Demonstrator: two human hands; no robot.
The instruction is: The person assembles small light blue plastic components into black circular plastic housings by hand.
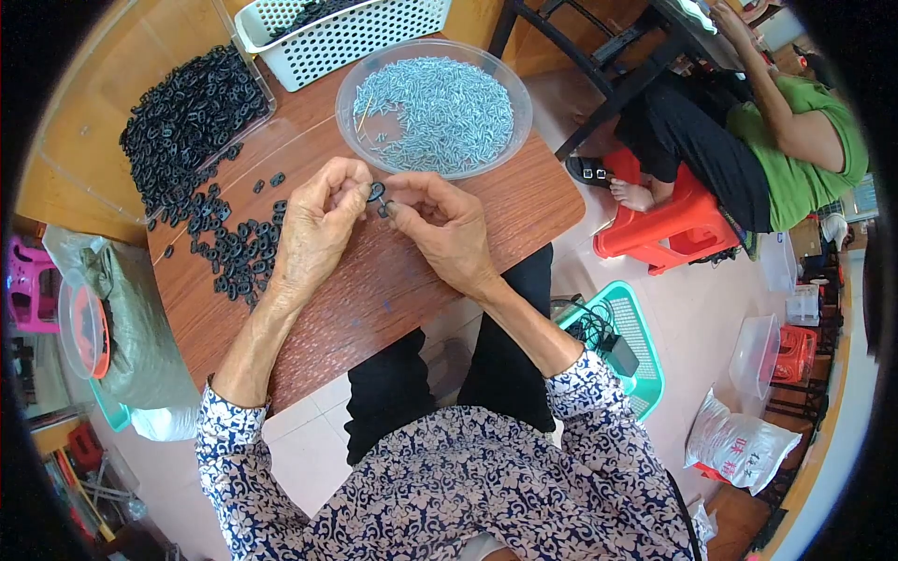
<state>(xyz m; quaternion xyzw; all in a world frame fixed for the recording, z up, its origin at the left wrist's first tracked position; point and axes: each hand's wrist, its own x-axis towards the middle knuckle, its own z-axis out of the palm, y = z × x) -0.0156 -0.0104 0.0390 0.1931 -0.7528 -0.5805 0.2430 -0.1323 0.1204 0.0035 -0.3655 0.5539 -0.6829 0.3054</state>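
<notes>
A small black ring-shaped part (376,192) sat pinched between the two hands above the middle of the round wooden table (524,201), just near of the clear bowl. The left hand (318,220) had its grip closed on the part's left side, thumb and forefinger pressed together on it. The right hand (440,220) met it from the right, its fingertips (391,208) closed together on something small and dark at the part's edge; what exactly they held was too small to tell. Just far of the hands stood a clear round plastic bowl (351,117) holding a heap of small silvery screws (444,112). To the left, loose black parts (238,248) lay scattered on the table, spilling from a larger pile (182,122) in a clear open-sided tray at the far left. A white perforated basket (346,37) stood at the far edge. Well to the right, another person in a green top (795,140) sat on a red plastic stool (669,224), and a teal basket (636,337) lay on the floor beside the wearer's right knee.
</notes>
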